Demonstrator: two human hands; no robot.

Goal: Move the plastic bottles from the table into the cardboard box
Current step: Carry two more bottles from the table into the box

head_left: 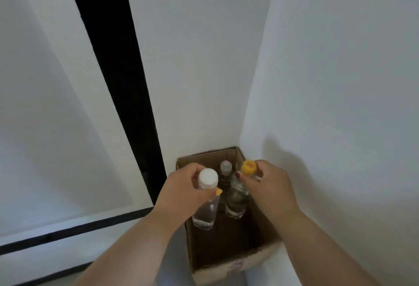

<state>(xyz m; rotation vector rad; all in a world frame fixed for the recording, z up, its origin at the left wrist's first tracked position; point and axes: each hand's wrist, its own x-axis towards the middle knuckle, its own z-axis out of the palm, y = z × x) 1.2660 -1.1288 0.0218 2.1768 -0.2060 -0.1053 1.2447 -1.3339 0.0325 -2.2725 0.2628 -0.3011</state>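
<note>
An open cardboard box (256, 258) stands on the floor in a corner between two white walls. My left hand (181, 191) grips the neck of a clear plastic bottle with a white cap (205, 213), held upright over the box's left side. My right hand (269, 186) holds a clear bottle with a yellow cap (237, 199) by its neck, upright inside the box. A third clear bottle with a pale cap (226, 168) stands at the box's far end, between my hands.
White walls (340, 81) close in behind and to the right of the box. A white door or panel with black edges (118, 81) runs along the left. The near half of the box floor is bare and dark.
</note>
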